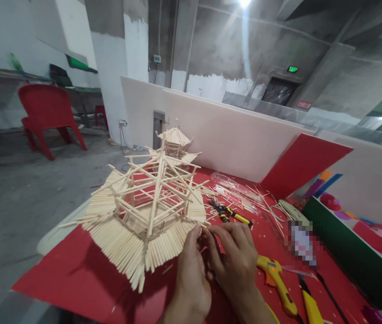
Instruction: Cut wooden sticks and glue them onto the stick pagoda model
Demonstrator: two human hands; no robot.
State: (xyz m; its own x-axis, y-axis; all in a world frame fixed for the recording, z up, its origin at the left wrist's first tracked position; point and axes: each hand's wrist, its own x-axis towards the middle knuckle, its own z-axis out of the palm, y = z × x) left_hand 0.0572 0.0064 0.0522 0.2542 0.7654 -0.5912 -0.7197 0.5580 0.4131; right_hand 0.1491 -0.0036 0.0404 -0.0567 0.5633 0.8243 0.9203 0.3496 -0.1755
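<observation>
A large roof-like model point(143, 211) built of pale wooden sticks stands on the red table cover point(76, 279). My left hand point(191, 274) and my right hand point(234, 261) meet at its right lower edge. Their fingertips are pinched together on a thin wooden stick point(205, 223) at the roof's fringe. A smaller stick pavilion point(175, 143) stands behind the big model.
Yellow-handled cutters point(231, 213) lie right of the model among loose sticks and clear packets point(234, 189). A yellow glue gun point(277, 281) and a yellow knife point(311, 303) lie by my right wrist. A white and red partition point(245, 135) backs the table. A red chair point(47, 114) stands far left.
</observation>
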